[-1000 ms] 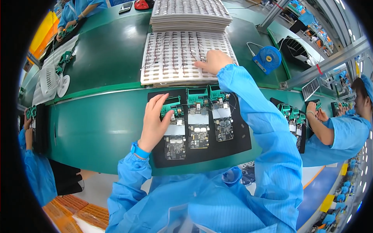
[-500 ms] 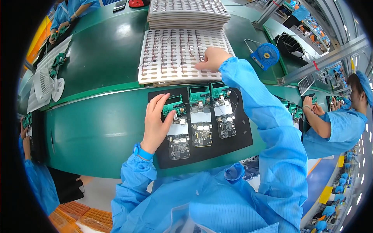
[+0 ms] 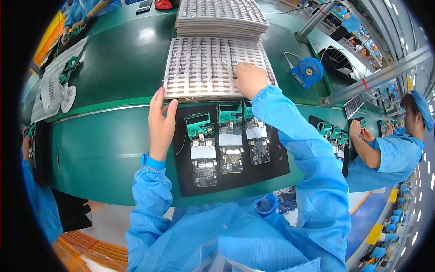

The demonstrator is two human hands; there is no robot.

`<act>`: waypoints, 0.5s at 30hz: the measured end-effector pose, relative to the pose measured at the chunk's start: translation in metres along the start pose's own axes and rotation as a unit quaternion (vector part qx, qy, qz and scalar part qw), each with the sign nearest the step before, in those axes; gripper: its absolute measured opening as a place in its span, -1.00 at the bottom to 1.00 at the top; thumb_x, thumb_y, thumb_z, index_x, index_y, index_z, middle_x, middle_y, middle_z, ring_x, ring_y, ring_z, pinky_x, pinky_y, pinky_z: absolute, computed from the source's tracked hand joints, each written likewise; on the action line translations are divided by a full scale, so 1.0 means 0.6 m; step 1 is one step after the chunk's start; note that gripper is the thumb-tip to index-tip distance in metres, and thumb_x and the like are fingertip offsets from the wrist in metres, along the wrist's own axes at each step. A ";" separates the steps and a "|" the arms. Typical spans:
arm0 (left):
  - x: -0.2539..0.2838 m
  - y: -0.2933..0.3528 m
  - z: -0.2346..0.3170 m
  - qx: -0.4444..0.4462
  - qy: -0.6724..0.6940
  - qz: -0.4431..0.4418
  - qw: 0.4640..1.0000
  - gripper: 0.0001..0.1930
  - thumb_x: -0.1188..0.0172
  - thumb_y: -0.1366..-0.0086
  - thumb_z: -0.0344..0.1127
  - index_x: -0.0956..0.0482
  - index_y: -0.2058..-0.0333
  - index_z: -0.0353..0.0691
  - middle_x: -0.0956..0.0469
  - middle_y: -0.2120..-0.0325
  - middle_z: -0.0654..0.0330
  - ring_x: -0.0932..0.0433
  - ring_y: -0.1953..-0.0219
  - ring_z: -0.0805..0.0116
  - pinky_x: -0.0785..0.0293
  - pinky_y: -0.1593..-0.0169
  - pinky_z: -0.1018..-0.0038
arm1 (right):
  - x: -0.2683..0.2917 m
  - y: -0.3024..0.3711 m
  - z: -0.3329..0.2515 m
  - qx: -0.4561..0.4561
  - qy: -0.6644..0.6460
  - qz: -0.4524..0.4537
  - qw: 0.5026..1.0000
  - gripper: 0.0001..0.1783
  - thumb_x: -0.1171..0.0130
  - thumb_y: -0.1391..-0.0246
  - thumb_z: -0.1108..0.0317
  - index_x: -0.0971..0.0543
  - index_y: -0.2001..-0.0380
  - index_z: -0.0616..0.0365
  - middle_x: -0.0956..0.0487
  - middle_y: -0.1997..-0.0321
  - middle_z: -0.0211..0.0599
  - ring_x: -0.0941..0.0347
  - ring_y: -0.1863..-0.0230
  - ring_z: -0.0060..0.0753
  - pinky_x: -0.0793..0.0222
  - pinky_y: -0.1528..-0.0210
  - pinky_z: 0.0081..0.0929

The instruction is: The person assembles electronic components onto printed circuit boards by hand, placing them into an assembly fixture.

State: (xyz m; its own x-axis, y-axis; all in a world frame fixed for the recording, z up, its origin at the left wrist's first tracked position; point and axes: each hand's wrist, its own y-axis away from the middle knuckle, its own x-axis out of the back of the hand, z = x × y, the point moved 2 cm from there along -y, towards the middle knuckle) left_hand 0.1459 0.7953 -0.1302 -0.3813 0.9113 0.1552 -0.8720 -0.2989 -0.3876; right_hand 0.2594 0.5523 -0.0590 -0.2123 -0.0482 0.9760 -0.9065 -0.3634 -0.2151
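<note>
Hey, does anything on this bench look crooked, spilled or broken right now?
Nothing stands out. Three circuit boards lie side by side on the black mat, the white parts tray lies flat, and the stack of trays behind it is even.

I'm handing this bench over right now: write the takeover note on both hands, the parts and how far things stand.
Left hand: open, flat at the near edge of the white parts tray, holding nothing.
Right hand: fingers down on the tray's right side; grip hidden.
Black mat in front carries three circuit boards side by side, each with a green fixture at its far end.
More trays are stacked behind.
No tray part is visibly lifted yet.
</note>
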 end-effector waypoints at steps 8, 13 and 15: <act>-0.003 0.000 0.009 0.017 0.053 -0.009 0.998 -0.56 -0.14 -0.37 -0.45 -0.39 -0.21 -0.35 -0.30 -0.18 0.06 -0.47 -0.14 0.27 -0.50 -0.13 0.40 | 0.010 0.012 0.024 0.101 -0.022 0.046 0.994 -0.83 -0.15 0.01 0.42 -0.51 0.30 0.19 -0.60 0.31 -0.16 -0.58 0.24 -0.01 -0.50 0.21 -0.09; -0.008 0.000 0.017 0.027 0.055 -0.012 0.998 -0.57 -0.13 -0.37 -0.46 -0.41 -0.20 -0.31 -0.31 -0.16 0.08 -0.51 -0.09 0.30 -0.50 -0.12 0.43 | -0.003 0.018 0.015 0.209 0.056 0.089 0.972 -0.80 -0.14 0.05 0.52 -0.50 0.28 0.10 -0.52 0.29 -0.28 -0.56 0.21 -0.10 -0.51 0.28 -0.21; -0.007 -0.002 0.014 0.036 0.057 -0.010 0.998 -0.59 -0.13 -0.37 -0.47 -0.43 -0.19 -0.31 -0.32 -0.15 0.08 -0.52 -0.07 0.31 -0.50 -0.11 0.44 | -0.007 0.013 0.012 0.221 0.054 0.085 0.970 -0.81 -0.14 0.05 0.50 -0.50 0.29 0.09 -0.53 0.29 -0.29 -0.56 0.20 -0.12 -0.51 0.28 -0.21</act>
State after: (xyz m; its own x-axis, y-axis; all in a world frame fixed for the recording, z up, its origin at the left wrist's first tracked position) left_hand 0.1458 0.7892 -0.1228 -0.3309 0.9419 0.0569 -0.9001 -0.2970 -0.3189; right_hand 0.2558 0.5428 -0.0646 -0.4029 -0.0528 0.9137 -0.6152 -0.7236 -0.3131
